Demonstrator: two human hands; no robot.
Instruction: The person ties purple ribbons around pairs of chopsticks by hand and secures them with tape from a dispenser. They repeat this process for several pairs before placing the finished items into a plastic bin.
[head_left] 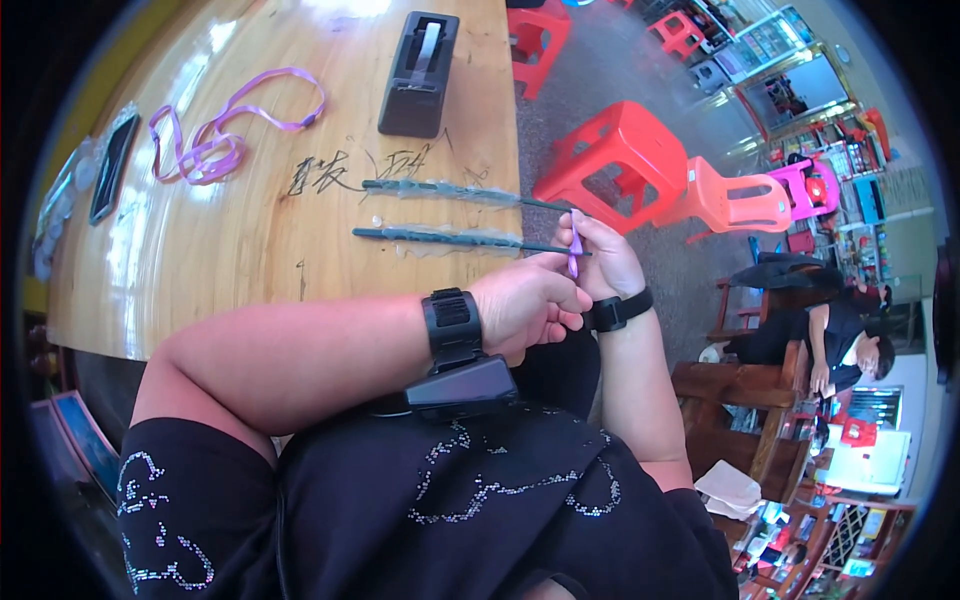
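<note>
Purple ribbon (575,243), a short bit, is right of the frame's middle, across the tip of a green stick (435,237). The right hand (612,262) pinches its top between finger and thumb. The left hand (520,300) is just beside its bottom with fingers curled; I cannot tell if they grip it. Another green stick (440,188) lies above the first. Both poke past the edge of the wooden table (210,270). A long purple ribbon (215,170) lies in loops, upper left, near a phone (115,168). Red stool (632,140) stands close by the table. At the top, a black tape holder (410,108) has a tape roll (431,42) in it.
</note>
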